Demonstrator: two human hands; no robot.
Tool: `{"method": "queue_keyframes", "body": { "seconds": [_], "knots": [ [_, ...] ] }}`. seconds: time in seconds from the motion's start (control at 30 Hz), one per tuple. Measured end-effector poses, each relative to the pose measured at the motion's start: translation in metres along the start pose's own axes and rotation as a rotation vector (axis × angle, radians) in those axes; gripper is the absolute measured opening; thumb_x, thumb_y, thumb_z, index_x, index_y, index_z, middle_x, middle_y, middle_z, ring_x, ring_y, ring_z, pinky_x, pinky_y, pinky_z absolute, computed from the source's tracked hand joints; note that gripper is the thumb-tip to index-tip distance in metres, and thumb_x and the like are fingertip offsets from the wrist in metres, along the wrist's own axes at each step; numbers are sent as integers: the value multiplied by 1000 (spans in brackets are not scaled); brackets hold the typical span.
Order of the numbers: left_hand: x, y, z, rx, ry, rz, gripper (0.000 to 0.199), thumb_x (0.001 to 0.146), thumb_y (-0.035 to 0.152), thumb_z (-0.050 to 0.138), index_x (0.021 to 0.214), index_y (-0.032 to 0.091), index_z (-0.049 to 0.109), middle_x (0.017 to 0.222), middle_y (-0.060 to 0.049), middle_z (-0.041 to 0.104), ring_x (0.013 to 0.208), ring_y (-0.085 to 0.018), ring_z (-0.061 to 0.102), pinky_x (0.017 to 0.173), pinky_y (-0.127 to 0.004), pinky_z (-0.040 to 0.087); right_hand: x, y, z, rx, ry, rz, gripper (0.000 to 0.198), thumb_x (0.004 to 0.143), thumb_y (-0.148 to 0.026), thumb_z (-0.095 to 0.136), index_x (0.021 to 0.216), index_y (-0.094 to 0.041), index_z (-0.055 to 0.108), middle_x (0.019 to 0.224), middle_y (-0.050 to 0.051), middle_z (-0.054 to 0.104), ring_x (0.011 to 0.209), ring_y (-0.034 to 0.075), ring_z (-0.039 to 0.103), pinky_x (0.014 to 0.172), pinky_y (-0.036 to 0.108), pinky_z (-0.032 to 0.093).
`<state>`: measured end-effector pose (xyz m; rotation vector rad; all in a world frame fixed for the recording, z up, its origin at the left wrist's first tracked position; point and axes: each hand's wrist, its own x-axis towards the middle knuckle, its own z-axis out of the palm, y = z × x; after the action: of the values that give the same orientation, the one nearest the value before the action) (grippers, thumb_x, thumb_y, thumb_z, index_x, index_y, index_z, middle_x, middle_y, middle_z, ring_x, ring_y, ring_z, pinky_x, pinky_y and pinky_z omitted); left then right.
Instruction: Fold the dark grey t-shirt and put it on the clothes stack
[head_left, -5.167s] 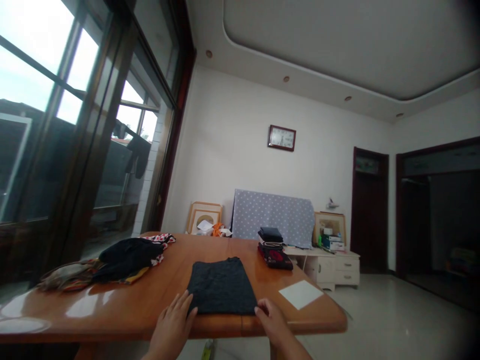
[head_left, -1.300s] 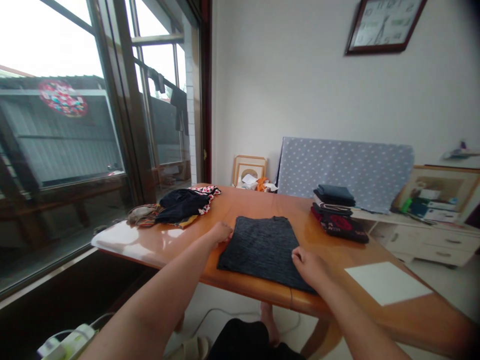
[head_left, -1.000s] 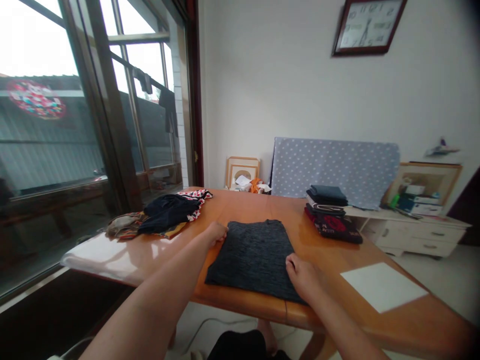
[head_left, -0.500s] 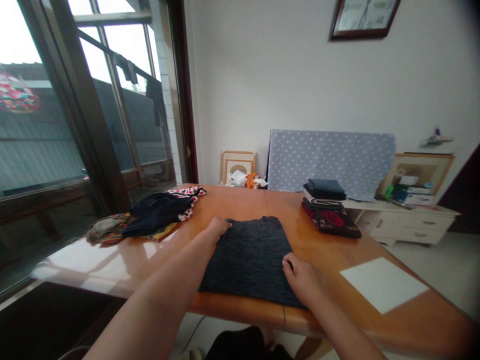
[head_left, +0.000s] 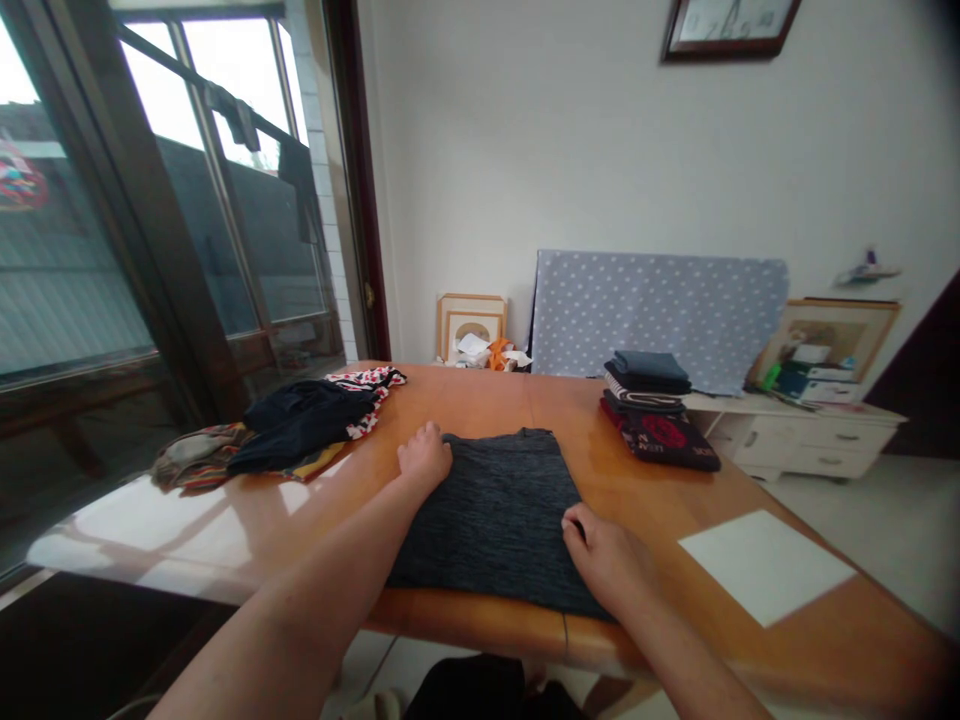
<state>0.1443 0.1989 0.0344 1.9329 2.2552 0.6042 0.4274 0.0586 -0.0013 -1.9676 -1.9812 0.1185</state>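
Note:
A dark grey heathered shirt (head_left: 499,520) lies flat on the wooden table, its sides folded in and its lower edge along the table's front. My left hand (head_left: 426,458) is closed at its far left corner, fingers curled with the fingertips partly hidden. At the right edge of the cloth, my right hand (head_left: 604,550) is closed, thumb and forefinger pinched on the fabric.
Loose clothes (head_left: 300,425) are heaped on the table's left. A stack of folded clothes (head_left: 652,410) stands at the far right, and a white sheet (head_left: 769,567) lies nearer on that side. The table edge (head_left: 480,620) runs close in front.
My left hand has shifted slightly left and rotated at the shirt's far left corner, which moved a little outward with it. My right hand stays at the right edge. The view has tilted slightly.

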Motion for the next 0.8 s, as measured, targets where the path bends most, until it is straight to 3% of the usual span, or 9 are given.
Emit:
{"method": "queue_keyframes", "body": {
  "seconds": [0.13, 0.27, 0.47, 0.67, 0.8],
  "knots": [
    [-6, 8, 4, 43, -23, 188, 44, 98, 41, 34, 134, 21, 49, 147, -16, 48, 138, -31, 40, 112, -49, 26, 0, 1, 1, 16, -1, 1, 26, 97, -40, 40, 100, -30, 64, 81, 2, 71, 79, 19, 65, 61, 28, 28],
    [-14, 4, 21, 62, -140, 345, 60, 94, 64, 35, 138, 25, 50, 157, -11, 36, 148, -30, 24, 118, -55, 13, 1, 3, 3, 11, 10, -4, 26, 97, -41, 41, 100, -30, 64, 80, 1, 71, 76, 19, 64, 61, 27, 29],
    [-14, -3, 29, 58, -228, 358, 76, 90, 72, 30, 147, 23, 42, 162, -16, 25, 150, -33, 16, 114, -68, 3, 0, 3, 1, 12, 30, -12, 24, 97, -40, 41, 100, -30, 63, 80, 0, 71, 75, 18, 64, 61, 27, 29],
    [-17, -7, 4, 0, -230, 316, 69, 96, 64, 21, 150, 22, 37, 161, -14, 26, 151, -29, 15, 116, -58, 16, -1, 1, -2, -5, 22, -4, 26, 97, -42, 41, 101, -31, 64, 82, 0, 71, 76, 19, 64, 60, 27, 28],
    [-38, -17, -12, -36, -228, 295, 67, 99, 60, 14, 152, 23, 35, 162, -10, 26, 151, -26, 16, 118, -50, 18, 0, 3, -1, -28, -2, 4, 28, 97, -43, 41, 103, -30, 66, 82, 2, 71, 76, 19, 63, 61, 28, 29]
  ]
}}
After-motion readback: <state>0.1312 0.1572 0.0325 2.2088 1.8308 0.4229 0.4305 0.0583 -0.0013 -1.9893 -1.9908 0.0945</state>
